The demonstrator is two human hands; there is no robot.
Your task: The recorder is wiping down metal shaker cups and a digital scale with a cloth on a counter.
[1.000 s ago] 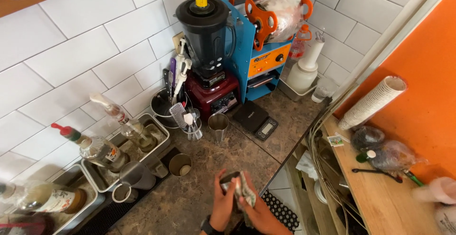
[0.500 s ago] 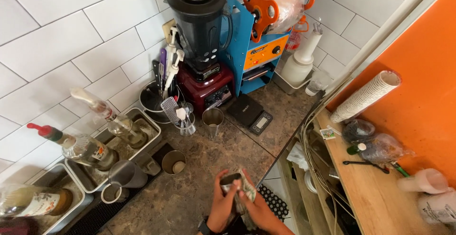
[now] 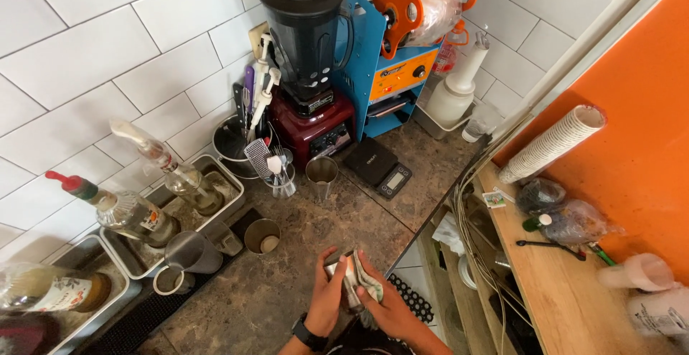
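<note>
The speckled brown stone countertop (image 3: 301,254) is filling more of the head view than a second ago, since the camera is tilting downward and closing in; the black blender on its dark red base (image 3: 308,53) is now sitting at the top edge. The left hand (image 3: 329,299) and right hand (image 3: 384,303) are staying together over the counter's near edge, both closing around a small folded wad of paper notes (image 3: 357,277), so the handling is continuing unchanged.
</note>
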